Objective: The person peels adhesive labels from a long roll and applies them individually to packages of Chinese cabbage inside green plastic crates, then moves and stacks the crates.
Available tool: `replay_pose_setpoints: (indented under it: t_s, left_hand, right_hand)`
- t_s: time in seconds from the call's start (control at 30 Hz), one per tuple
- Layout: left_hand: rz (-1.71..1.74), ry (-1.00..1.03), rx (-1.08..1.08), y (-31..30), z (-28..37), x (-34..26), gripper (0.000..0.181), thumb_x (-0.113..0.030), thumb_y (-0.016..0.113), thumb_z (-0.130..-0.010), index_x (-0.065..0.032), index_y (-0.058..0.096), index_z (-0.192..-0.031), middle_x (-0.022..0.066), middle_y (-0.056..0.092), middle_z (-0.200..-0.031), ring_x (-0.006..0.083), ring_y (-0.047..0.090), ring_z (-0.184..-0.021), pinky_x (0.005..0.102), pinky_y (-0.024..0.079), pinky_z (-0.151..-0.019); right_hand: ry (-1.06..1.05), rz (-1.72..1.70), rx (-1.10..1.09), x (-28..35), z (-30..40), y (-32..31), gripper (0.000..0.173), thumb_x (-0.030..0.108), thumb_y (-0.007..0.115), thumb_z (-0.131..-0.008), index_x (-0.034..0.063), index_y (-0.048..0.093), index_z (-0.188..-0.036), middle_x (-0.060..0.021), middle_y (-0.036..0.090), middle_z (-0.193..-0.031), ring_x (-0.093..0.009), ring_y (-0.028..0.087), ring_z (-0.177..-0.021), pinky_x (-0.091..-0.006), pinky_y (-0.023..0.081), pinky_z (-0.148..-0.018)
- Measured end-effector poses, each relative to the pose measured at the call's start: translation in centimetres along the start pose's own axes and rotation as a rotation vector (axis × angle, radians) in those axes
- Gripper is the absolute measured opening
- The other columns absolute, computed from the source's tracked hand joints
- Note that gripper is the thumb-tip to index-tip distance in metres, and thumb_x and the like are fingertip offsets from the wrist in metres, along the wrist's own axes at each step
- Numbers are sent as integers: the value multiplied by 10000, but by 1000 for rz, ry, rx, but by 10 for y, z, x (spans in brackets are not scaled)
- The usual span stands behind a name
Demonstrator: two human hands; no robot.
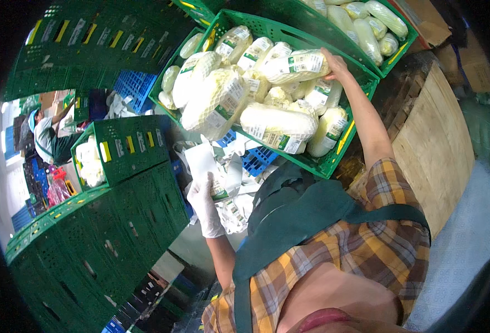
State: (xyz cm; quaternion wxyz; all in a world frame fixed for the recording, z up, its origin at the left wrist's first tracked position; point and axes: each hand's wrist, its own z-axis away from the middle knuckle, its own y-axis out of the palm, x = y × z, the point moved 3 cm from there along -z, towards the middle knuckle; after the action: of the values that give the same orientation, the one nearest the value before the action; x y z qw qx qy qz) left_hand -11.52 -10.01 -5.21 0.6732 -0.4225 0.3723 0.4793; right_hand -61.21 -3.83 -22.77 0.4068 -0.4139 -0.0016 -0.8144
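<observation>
My right hand point(335, 65), bare, grips the right end of a napa cabbage point(292, 66) in a white foam net with a printed label. This cabbage lies on top of others in a green plastic crate point(332, 168). A large netted cabbage point(218, 106) rests at the crate's near left side, and another point(280, 125) lies along the near edge. My left hand point(205, 204), in a white glove, holds a white slip of paper point(200, 160) upright, outside the crate. Beneath that hand is a heap of label strips and white backing paper point(232, 212).
Another green crate of wrapped cabbages point(394, 54) stands behind on the right. Stacked green crates point(99, 233) form a wall at left. A blue crate point(259, 160) sits below the filled one. A plywood board point(436, 145) leans at right. A co-worker point(51, 137) reaches up in the left background.
</observation>
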Motion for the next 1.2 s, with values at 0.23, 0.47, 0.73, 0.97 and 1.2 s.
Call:
replay_pose_setpoints:
  t_s: [0.23, 0.47, 0.73, 0.97, 1.2]
  left_hand:
    - [51, -16, -13, -10, -4, 16, 177, -123, 622, -828, 29, 636, -917, 22, 634, -817, 53, 548, -696, 202, 421, -628]
    - [59, -2, 93, 7, -7, 11, 193, -133, 628, -828, 33, 636, -926, 16, 626, -837, 51, 538, -730, 195, 416, -644]
    - [-13, 57, 38, -2, -7, 11, 213, -172, 649, -810, 31, 640, -877, 6, 603, -777, 55, 499, -678, 204, 389, -611]
    - [40, 35, 88, 11, -6, 13, 166, -152, 649, -812, 9, 645, -850, -15, 593, -737, 29, 485, -634, 183, 377, -570]
    - [17, 55, 159, 24, -8, 7, 148, -144, 642, -818, 2, 642, -843, -37, 582, -721, 16, 473, -619, 173, 364, -558]
  right_hand:
    - [-690, 666, 349, 44, 114, 62, 827, 597, 660, -645, 65, 480, -1252, -187, 559, -1159, -309, 576, -1001, -385, 457, -854]
    - [-816, 910, 610, 1, 178, 124, 985, 544, 717, -516, 67, 374, -1306, -206, 580, -1067, -341, 570, -967, -404, 455, -807]
    - [-715, 388, 402, -22, 182, 48, 926, 453, 771, -536, -12, 412, -1251, -211, 558, -1129, -305, 563, -1012, -389, 445, -884]
    - [-329, -235, -45, -60, 131, -77, 738, 364, 768, -660, -54, 457, -1183, -168, 595, -1064, -213, 615, -903, -312, 512, -767]
    - [-365, 190, -62, -78, 68, -84, 861, 516, 710, -644, -80, 439, -1203, -242, 550, -1117, -301, 558, -1036, -347, 444, -874]
